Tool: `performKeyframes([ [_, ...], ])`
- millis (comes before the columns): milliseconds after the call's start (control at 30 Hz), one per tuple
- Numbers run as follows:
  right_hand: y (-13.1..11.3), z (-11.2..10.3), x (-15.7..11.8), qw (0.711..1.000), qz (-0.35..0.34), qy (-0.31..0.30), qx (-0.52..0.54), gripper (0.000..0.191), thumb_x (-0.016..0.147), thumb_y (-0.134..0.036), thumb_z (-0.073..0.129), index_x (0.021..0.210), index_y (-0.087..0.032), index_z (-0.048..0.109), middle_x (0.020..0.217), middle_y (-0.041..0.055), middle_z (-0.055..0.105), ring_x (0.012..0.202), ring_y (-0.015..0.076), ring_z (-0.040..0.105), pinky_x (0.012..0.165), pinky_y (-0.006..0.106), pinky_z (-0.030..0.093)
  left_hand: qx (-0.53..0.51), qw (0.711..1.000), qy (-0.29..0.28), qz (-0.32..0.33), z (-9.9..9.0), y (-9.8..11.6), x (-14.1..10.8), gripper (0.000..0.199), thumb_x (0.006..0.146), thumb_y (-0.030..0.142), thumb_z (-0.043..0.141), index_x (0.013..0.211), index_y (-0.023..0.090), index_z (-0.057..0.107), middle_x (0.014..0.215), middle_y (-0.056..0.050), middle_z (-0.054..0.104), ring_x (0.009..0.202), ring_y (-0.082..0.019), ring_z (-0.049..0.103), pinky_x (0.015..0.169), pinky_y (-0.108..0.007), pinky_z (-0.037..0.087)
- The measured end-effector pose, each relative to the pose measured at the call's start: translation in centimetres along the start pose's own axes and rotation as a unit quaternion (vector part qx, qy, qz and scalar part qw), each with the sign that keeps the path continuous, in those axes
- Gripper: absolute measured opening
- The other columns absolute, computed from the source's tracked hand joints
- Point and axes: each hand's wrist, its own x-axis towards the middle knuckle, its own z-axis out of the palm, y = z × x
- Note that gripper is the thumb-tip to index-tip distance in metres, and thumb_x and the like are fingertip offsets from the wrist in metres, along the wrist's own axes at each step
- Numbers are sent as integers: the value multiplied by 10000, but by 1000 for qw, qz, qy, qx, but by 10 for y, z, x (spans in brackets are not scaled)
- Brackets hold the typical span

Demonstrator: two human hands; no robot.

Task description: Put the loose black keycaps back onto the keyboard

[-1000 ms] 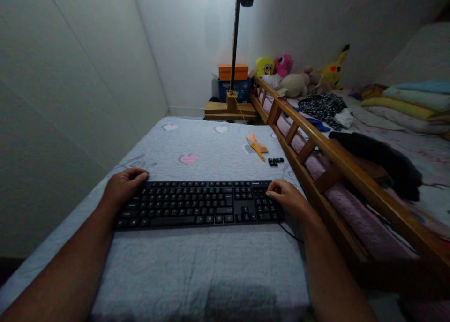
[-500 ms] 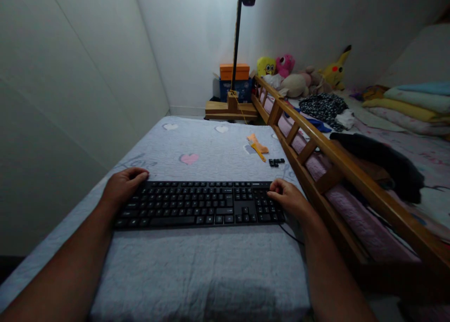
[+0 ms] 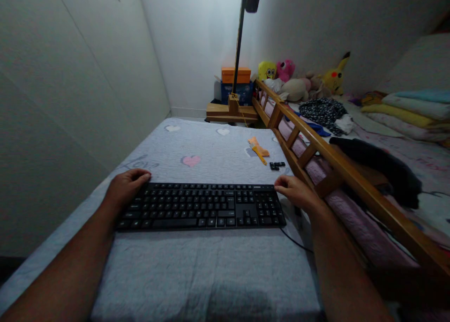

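Observation:
A black keyboard (image 3: 197,207) lies flat on the quilted cover, its long side facing me. My left hand (image 3: 128,186) is closed round its upper left corner, thumb and fingers together. At the upper right corner is my right hand (image 3: 293,190), fingertips pinched at the keyboard's edge, just off the number keys. Whatever may be between those fingertips is too small to make out. Beyond the right hand several loose black keycaps (image 3: 277,166) lie in a small group. A yellow-handled brush (image 3: 259,154) rests by an orange cloth (image 3: 262,148).
A black cable (image 3: 297,243) runs from the keyboard toward the right edge. Along the right stands a wooden bed rail (image 3: 316,144), with clothes and plush toys behind it. A pole on a wooden base (image 3: 232,108) and an orange box (image 3: 235,74) are at the back.
My right hand has moved from over the number keys rightward to the keyboard's upper right corner. My left hand keeps its place on the left end. The view has shifted slightly.

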Motion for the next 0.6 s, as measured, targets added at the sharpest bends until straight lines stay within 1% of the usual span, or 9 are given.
performKeyframes([
  [67, 4, -9, 15, 998, 10, 60, -22, 76, 712, -262, 587, 687, -197, 619, 687, 7, 625, 679, 169, 567, 638, 274, 405, 1, 1000, 0, 2, 0, -1, 1, 459, 622, 540, 582, 872, 178, 713, 922, -72, 748, 883, -262, 670, 835, -323, 502],
  [133, 11, -13, 32, 988, 54, 142, -27, 47, 692, -235, 592, 692, -200, 623, 693, 10, 640, 674, 169, 574, 638, 272, 408, 0, 1000, 3, 5, 1, -3, 2, 455, 623, 549, 586, 866, 185, 712, 904, -67, 748, 876, -260, 673, 818, -319, 505],
  [167, 15, -13, 40, 983, 69, 168, -30, 44, 695, -228, 582, 694, -201, 616, 703, 17, 645, 684, 173, 580, 639, 272, 407, 0, 1000, 4, 7, 1, -5, 3, 455, 626, 556, 587, 865, 188, 711, 897, -64, 747, 875, -261, 673, 815, -319, 506],
  [233, 24, -10, 55, 975, 93, 201, -33, 32, 696, -216, 570, 687, -204, 598, 717, 32, 654, 701, 182, 590, 644, 275, 411, -2, 1000, 4, 9, 2, -7, 3, 459, 635, 563, 586, 871, 190, 711, 897, -61, 745, 879, -260, 673, 815, -320, 507],
  [400, 43, 4, 78, 958, 137, 249, -43, 19, 678, -194, 576, 663, -205, 582, 712, 58, 654, 691, 193, 588, 643, 286, 414, -7, 1000, 1, -4, 2, -7, 2, 459, 641, 551, 591, 882, 179, 711, 918, -66, 742, 856, -252, 669, 814, -318, 508],
  [600, 54, 12, 90, 950, 152, 269, -44, 45, 684, -233, 609, 658, -201, 588, 731, 73, 669, 695, 198, 594, 627, 286, 405, -9, 1000, 6, -3, 0, -1, 0, 468, 626, 554, 592, 874, 177, 715, 936, -77, 743, 912, -264, 666, 851, -317, 496],
])
